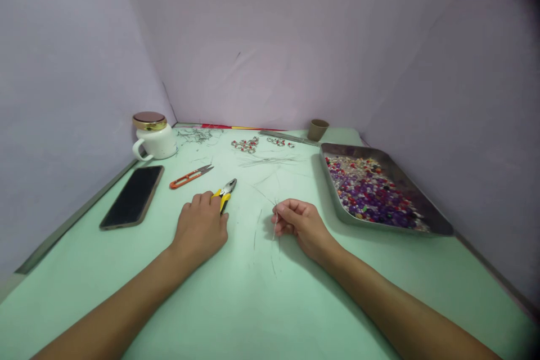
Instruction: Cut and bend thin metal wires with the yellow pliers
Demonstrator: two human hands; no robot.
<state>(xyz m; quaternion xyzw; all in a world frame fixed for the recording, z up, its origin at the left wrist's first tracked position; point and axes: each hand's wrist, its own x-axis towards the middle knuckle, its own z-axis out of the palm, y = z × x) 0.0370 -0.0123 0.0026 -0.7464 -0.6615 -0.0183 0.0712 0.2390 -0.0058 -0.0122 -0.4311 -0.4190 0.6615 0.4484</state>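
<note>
My left hand [201, 226] is closed over the handles of yellow-and-black pliers [226, 193], which lie on the table with their metal jaws pointing away from me. Between the thumb and fingertips of my right hand [301, 222] is a thin silvery wire [275, 225], partly twisted and hanging down. Several loose wire pieces [255, 236] lie on the table between my hands. Past the pliers rest orange thread snips [191, 176], their blades pointing right and away. A bundle of straight wires [270, 161] lies farther back.
At right, a metal tray [337, 207] holds purple, red and clear beads [379, 194]. A phone [133, 198] and a white lidded mug [157, 143] stand left. Small red-and-clear beaded pieces [245, 145], tangled wire [197, 135] and a brown cup [318, 130] are at the back, before pale walls.
</note>
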